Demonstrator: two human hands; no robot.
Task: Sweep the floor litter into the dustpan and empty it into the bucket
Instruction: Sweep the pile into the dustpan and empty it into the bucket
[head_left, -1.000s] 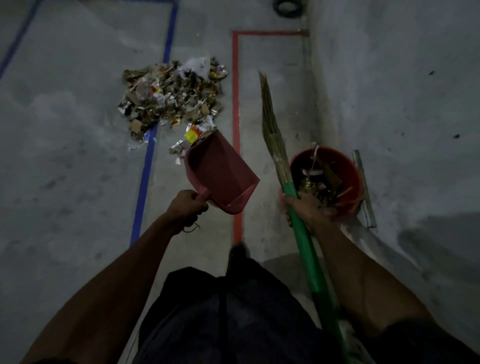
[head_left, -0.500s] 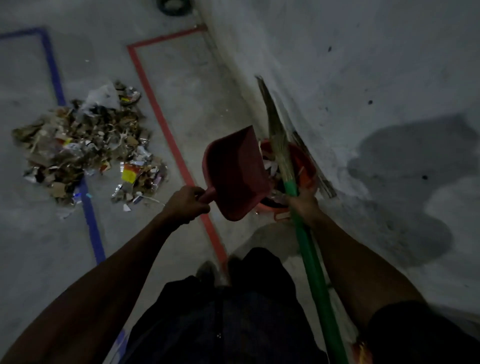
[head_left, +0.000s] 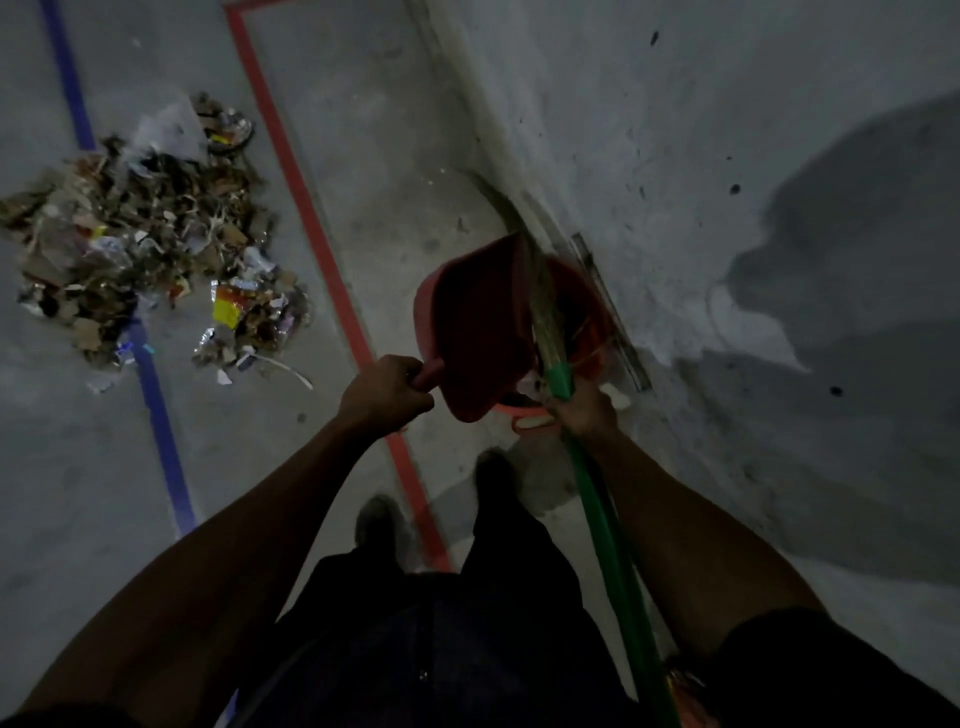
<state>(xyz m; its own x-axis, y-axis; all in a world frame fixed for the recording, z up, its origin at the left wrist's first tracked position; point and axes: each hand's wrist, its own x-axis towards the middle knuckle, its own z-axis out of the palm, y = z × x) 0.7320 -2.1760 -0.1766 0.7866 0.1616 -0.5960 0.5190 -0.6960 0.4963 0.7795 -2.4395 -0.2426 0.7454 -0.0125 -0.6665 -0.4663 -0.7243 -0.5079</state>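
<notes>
Left hand (head_left: 382, 389): grips the dustpan (head_left: 478, 322) handle, pan tipped over the bucket (head_left: 587, 317).
Right hand (head_left: 584, 410): grasps the green broom (head_left: 608, 525) beside the bucket.
Litter (head_left: 140, 234): heaped on the floor, well left of the bucket.

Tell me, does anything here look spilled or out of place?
Yes. A big litter pile lies unswept on the floor, across the blue line, away from the bucket. The dustpan is tipped over the bucket.
</notes>
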